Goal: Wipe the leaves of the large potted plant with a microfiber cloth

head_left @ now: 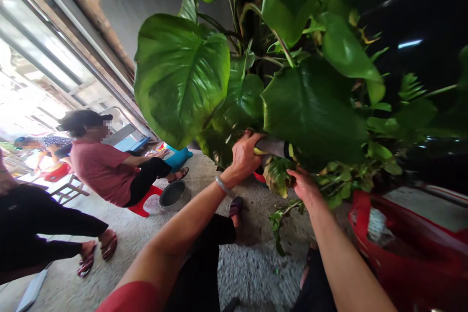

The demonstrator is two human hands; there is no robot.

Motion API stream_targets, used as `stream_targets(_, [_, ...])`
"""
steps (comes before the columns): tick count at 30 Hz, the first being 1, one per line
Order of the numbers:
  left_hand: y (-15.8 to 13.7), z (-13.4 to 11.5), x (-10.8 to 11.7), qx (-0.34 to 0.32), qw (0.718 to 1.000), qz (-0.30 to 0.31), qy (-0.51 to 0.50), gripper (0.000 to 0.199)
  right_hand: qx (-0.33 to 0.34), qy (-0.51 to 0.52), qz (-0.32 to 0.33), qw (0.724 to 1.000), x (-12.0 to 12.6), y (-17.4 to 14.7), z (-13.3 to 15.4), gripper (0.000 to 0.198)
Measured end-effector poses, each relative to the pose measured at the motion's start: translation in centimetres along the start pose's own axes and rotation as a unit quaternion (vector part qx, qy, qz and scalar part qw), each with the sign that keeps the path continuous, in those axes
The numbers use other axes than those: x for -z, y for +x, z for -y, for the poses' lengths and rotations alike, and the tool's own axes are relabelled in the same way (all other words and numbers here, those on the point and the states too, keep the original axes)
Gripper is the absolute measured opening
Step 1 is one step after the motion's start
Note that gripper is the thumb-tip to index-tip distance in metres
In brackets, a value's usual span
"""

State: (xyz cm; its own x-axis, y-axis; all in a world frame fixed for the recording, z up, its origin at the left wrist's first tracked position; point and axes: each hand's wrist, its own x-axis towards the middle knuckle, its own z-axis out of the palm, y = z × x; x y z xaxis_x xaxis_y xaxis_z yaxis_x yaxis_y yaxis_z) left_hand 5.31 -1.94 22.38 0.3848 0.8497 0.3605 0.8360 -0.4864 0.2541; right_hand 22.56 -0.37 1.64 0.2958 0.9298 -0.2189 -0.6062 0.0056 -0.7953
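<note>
My left hand point(246, 156), with a bangle on its wrist, reaches in under the big leaves of a plant point(183, 78). Its fingers are closed around a grey item with yellow and black parts point(272, 147), whose kind I cannot make out. To the right of it, my right hand point(304, 184) is closed at the edge of a yellowing, browned leaf point(278, 174), thumb and fingers together. A broad dark green leaf point(314, 107) hangs over both hands and covers part of the item. A thin leafy stem point(280, 226) dangles below my right hand.
A red bag point(409, 258) stands close on the right. Left of the plant is a grey basin point(175, 195) on the concrete floor. A person in a pink shirt point(102, 165) sits on a red stool point(148, 201); another person's legs point(47, 229) are at far left.
</note>
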Motion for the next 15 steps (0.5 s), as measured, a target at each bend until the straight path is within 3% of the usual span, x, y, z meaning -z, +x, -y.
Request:
stream_targets(1, [0.0, -0.2, -0.9, 0.006, 1.000, 0.019, 0.022, 0.053, -0.008, 0.001, 0.000, 1.000, 0.0, -0.1, 0.0, 0.030])
stream_targets(3, [-1.5, 0.0, -2.5, -0.013, 0.987, 0.146, 0.064, 0.053, -0.019, -0.001, -0.005, 1.000, 0.2, -0.1, 0.0, 0.028])
stream_targets(6, [-5.5, 1.0, -3.0, -0.096, 0.913, 0.394, 0.052, 0.052, -0.023, -0.011, -0.019, 0.999, 0.6, 0.1, -0.1, 0.023])
stream_targets(8, [-7.2, 1.7, -1.7, -0.128, 0.887, 0.443, 0.003, 0.054, -0.024, -0.021, -0.019, 0.999, 0.8, 0.2, -0.2, 0.024])
stream_targets(10, [-7.1, 1.8, -0.1, -0.130, 0.922, 0.363, -0.033, 0.059, -0.026, -0.033, -0.008, 0.999, 0.8, 0.0, -0.1, 0.025])
stream_targets(12, [-5.2, 1.4, 0.8, -0.122, 0.968, 0.213, -0.050, 0.066, -0.027, -0.041, 0.007, 0.999, 0.5, -0.3, 0.1, 0.025])
stream_targets(14, [-2.6, 0.8, 0.2, -0.103, 0.989, 0.092, -0.044, 0.070, -0.026, -0.048, 0.020, 0.998, 0.1, -0.8, 0.6, 0.026])
stream_targets(15, [-1.5, 0.5, -0.6, -0.087, 0.994, 0.064, -0.029, 0.070, -0.025, -0.052, 0.025, 0.998, -0.1, -1.1, 0.9, 0.027])
